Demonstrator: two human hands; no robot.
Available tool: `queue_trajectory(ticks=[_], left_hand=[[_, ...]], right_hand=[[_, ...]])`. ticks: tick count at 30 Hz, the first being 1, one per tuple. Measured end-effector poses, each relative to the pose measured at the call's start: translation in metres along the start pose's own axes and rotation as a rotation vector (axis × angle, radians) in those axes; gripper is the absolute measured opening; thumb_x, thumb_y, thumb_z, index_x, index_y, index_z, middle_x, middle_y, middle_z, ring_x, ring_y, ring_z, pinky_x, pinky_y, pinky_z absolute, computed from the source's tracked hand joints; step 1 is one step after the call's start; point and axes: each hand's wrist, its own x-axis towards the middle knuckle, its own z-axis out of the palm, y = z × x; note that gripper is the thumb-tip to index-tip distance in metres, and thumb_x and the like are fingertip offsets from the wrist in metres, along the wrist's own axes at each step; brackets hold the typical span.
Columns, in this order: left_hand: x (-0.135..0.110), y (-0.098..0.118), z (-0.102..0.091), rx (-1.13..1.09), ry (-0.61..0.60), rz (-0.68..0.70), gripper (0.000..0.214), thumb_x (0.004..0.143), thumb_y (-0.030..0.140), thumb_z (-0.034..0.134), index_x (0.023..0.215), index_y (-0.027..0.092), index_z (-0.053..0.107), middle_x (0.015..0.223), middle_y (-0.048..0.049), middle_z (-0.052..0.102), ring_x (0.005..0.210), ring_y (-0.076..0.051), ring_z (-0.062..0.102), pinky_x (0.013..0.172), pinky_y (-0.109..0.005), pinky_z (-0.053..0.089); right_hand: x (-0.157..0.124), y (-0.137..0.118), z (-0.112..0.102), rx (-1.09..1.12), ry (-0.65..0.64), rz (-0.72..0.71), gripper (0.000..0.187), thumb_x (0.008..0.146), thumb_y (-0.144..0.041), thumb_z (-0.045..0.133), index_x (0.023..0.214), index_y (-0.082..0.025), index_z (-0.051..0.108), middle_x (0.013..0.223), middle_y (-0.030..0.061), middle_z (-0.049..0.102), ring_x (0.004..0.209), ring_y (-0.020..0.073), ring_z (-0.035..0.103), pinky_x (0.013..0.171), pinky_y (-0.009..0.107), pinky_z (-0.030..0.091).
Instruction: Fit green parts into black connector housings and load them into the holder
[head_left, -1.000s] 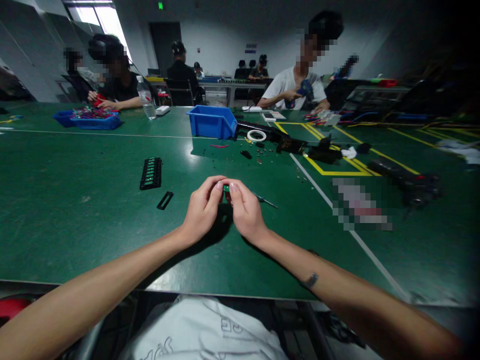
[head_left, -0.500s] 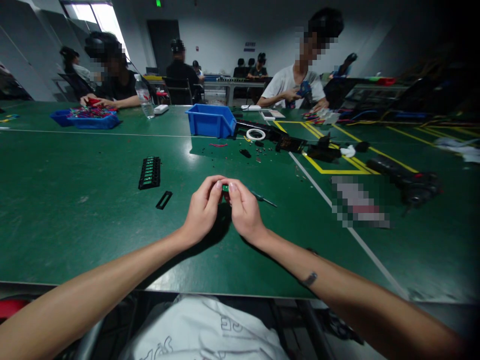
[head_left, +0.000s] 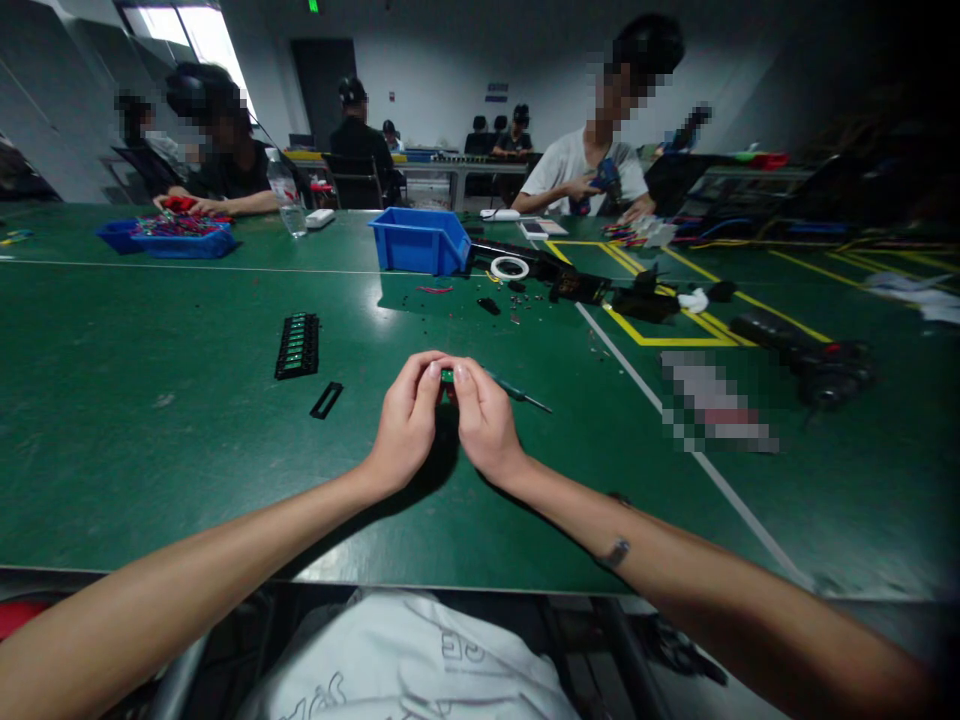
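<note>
Between my two thumbs shows a small green circuit board (head_left: 448, 376), mostly covered by fingers. My left hand (head_left: 406, 420) is closed on its left side, and my right hand (head_left: 486, 420) grips it from the right. Both hands are just above the green table. Behind my right hand lies a thin screwdriver (head_left: 529, 400), its near part hidden by the fingers. To the left of my hands rests a small black rectangular frame (head_left: 326, 400). Farther off is a row of black frames holding green boards (head_left: 298, 346).
A blue bin (head_left: 418, 243) stands ahead, beside a white tape ring (head_left: 509, 268), black parts and scattered screws. A power drill (head_left: 829, 370) lies at right. A water bottle (head_left: 285, 195) and a blue tray of wires (head_left: 184, 243) are far left. Co-workers sit across the table (head_left: 187, 480).
Both hands keep the same grip on the green board, with hardly any motion. The whole view has shifted very slightly.
</note>
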Motion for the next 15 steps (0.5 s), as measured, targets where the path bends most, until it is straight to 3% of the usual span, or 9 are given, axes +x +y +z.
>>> queue_trajectory(ticks=[15], left_hand=[[0.0030, -0.0048, 0.0004, -0.040, 0.005, -0.061, 0.028, 0.105, 0.041, 0.048, 0.112, 0.018, 0.063, 0.106, -0.0072, 0.068, 0.089, -0.016, 0.062, 0.078, -0.026, 0.049]], right_hand=[[0.0025, 0.0080, -0.0004, 0.035, -0.034, 0.060, 0.035, 0.109, -0.039, 0.039, 0.114, -0.020, 0.069, 0.110, 0.0081, 0.071, 0.095, 0.0187, 0.065, 0.088, 0.034, 0.051]])
